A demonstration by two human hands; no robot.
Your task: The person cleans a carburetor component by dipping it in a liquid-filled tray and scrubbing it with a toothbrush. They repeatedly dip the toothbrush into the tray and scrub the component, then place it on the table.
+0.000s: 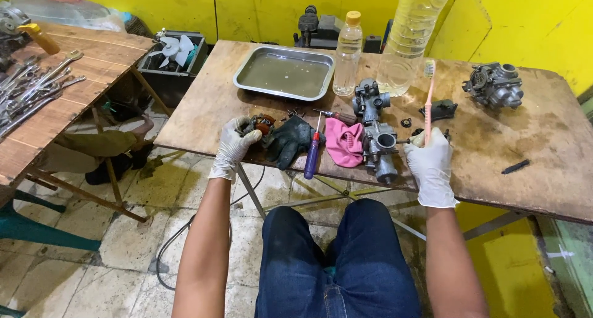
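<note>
Head view. The left hand [235, 146], in a white glove, lies at the near-left edge of the table [543, 139], its fingers curled shut around a small dark part [262, 125] with a rusty orange patch; what the part is cannot be told. The right hand [431, 165], also gloved, is closed around the handle of a pink toothbrush [429, 96], held upright with the bristles at the top. That hand sits just right of a grey carburetor [378, 146] lying near the front edge of the table. A second carburetor body [369, 99] stands just behind it.

Between the two hands lie a dark glove [290, 140], a blue-handled screwdriver [314, 152] and a pink rag [344, 142], the rag touching the near carburetor. Further back stand a steel tray [247, 68] holding murky liquid, a small clear bottle [348, 55] with a yellow cap and a large clear bottle [414, 34] of pale liquid. A third carburetor [495, 84] sits at the far right, well apart from the hands.

The table is worn brown board. To its left stands a wooden bench [92, 58] with wrenches [37, 86] laid across it. The walls are yellow, the floor is stained tile, and the person's blue-jeaned knees show below.
</note>
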